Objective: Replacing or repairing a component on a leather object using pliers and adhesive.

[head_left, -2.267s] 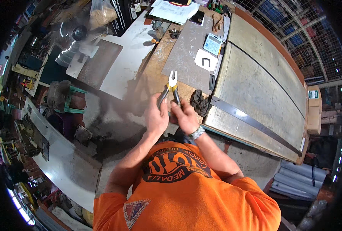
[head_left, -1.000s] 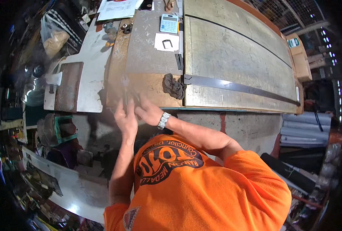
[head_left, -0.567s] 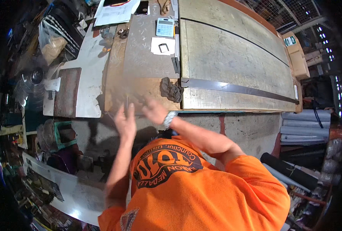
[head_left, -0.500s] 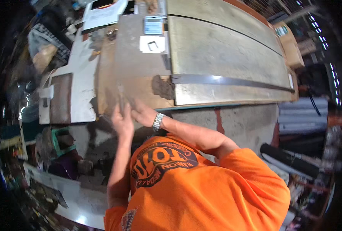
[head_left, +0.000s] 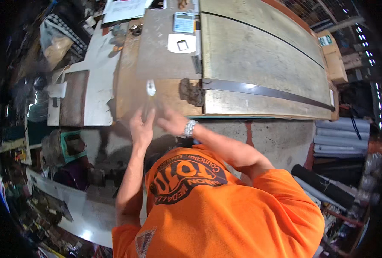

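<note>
Clear plastic bag (head_left: 57,50), tan contents, at 10 o'clock from the pliers (head_left: 151,87). Brown plate (head_left: 74,98) at 9 o'clock, lying on a white panel (head_left: 100,86). Left hand (head_left: 142,129) at 6 o'clock of the pliers' head, fingers narrow, holding the pliers by the handle end. Pliers: light metal head toward 12 o'clock, over the brown wooden worktop (head_left: 171,92); handles run down to both hands, blurred. Right hand (head_left: 173,122) at 5 o'clock of the head, fingers curled near the handles; blur, can't tell if gripping. White paper (head_left: 176,44) at 1 o'clock, small dark U-shaped piece (head_left: 182,45) on it; pale blue calculator (head_left: 184,22) just past it at 12. Metal-band watch (head_left: 191,127) on right wrist. Crumpled dark cloth (head_left: 191,92) at 3 o'clock. Further along 3: long metal strip (head_left: 268,90) across the large metal-faced board (head_left: 259,51). Cardboard box (head_left: 333,60) between 2 and 3. Grey rolls (head_left: 341,137) between 3 and 4.
</note>
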`<act>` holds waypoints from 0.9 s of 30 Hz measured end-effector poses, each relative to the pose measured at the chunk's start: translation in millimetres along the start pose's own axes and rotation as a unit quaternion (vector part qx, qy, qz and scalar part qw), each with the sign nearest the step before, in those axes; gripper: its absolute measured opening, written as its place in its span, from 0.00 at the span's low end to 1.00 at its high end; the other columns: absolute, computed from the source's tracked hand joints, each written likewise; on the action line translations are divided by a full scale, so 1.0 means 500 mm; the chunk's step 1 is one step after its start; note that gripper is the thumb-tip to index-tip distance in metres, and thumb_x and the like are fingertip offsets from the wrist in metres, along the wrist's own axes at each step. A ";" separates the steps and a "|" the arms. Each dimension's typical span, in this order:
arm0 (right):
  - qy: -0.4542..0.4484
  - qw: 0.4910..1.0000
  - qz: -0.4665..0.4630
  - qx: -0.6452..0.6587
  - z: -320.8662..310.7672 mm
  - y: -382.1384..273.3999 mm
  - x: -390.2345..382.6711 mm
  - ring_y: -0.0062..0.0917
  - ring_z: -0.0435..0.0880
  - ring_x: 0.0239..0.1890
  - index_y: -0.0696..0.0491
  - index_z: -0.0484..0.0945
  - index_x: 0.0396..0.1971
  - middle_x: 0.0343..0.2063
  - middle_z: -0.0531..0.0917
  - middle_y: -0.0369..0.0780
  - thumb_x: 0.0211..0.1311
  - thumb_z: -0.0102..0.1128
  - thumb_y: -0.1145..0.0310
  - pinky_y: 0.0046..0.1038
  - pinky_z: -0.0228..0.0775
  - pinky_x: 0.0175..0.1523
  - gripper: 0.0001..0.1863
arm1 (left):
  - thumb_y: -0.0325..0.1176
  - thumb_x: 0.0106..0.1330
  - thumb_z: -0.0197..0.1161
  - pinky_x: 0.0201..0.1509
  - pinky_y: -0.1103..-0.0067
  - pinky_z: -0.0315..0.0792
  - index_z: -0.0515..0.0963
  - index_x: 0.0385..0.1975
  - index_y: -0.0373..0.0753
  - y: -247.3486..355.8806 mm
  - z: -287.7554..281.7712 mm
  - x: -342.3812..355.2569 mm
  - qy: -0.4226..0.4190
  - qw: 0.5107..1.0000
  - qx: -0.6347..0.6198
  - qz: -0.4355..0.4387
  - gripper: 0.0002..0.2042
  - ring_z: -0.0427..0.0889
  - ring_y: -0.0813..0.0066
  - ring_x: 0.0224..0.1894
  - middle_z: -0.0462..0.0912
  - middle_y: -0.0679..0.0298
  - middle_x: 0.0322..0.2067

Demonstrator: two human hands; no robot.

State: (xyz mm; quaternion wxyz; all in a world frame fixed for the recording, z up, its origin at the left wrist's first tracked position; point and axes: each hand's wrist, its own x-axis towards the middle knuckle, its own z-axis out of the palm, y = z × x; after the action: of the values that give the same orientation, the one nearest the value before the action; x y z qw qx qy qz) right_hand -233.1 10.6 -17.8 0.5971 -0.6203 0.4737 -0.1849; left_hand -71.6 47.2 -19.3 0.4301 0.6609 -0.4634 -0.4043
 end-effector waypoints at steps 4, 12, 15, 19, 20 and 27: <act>0.050 0.982 -0.133 -0.126 -0.039 0.025 0.011 0.42 0.85 0.32 0.62 0.70 0.41 0.27 0.82 0.53 0.60 0.61 0.60 0.40 0.74 0.39 0.20 | 0.42 0.68 0.64 0.57 0.70 0.72 0.78 0.55 0.30 -0.006 0.002 -0.003 0.034 0.998 0.045 -0.018 0.23 0.84 0.64 0.47 0.86 0.50 0.43; -0.008 0.998 -0.050 -0.045 0.005 0.026 0.020 0.24 0.81 0.24 0.60 0.66 0.41 0.22 0.82 0.42 0.63 0.60 0.64 0.28 0.74 0.32 0.17 | 0.45 0.69 0.62 0.49 0.71 0.75 0.78 0.54 0.34 0.029 -0.011 -0.004 0.002 0.999 0.035 -0.020 0.22 0.85 0.62 0.40 0.86 0.51 0.40; -0.036 0.999 0.016 0.019 -0.005 0.011 0.005 0.25 0.81 0.22 0.61 0.70 0.40 0.20 0.82 0.41 0.66 0.57 0.64 0.32 0.72 0.30 0.15 | 0.47 0.70 0.61 0.52 0.69 0.74 0.79 0.53 0.34 0.025 -0.042 0.005 -0.040 0.997 0.064 0.033 0.23 0.84 0.57 0.44 0.85 0.50 0.39; 0.136 0.979 -0.117 -0.095 0.003 -0.005 0.014 0.26 0.80 0.25 0.62 0.72 0.37 0.20 0.80 0.43 0.63 0.57 0.67 0.31 0.73 0.33 0.12 | 0.47 0.70 0.61 0.57 0.67 0.72 0.78 0.54 0.32 -0.020 -0.014 0.015 0.042 0.996 0.074 0.036 0.24 0.83 0.53 0.50 0.85 0.49 0.45; 0.070 0.993 -0.082 -0.043 0.014 -0.021 0.006 0.26 0.80 0.25 0.62 0.71 0.38 0.20 0.80 0.43 0.62 0.56 0.68 0.31 0.73 0.33 0.12 | 0.47 0.70 0.61 0.57 0.67 0.73 0.78 0.54 0.34 0.006 -0.010 0.010 0.010 0.998 0.061 0.006 0.23 0.83 0.54 0.50 0.85 0.50 0.45; 0.094 0.977 -0.128 -0.139 0.009 0.002 0.018 0.26 0.81 0.27 0.59 0.72 0.40 0.23 0.81 0.42 0.59 0.59 0.68 0.30 0.73 0.36 0.13 | 0.46 0.70 0.60 0.55 0.69 0.73 0.78 0.55 0.35 0.022 -0.008 -0.003 0.000 1.000 0.024 0.001 0.22 0.84 0.56 0.49 0.85 0.49 0.43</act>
State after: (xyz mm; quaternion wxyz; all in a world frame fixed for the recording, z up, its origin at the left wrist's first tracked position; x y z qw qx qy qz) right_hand -225.4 6.0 -22.7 0.4289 -0.7330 0.4653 -0.2495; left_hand -71.1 47.1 -7.2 0.4144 0.6707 -0.4736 -0.3925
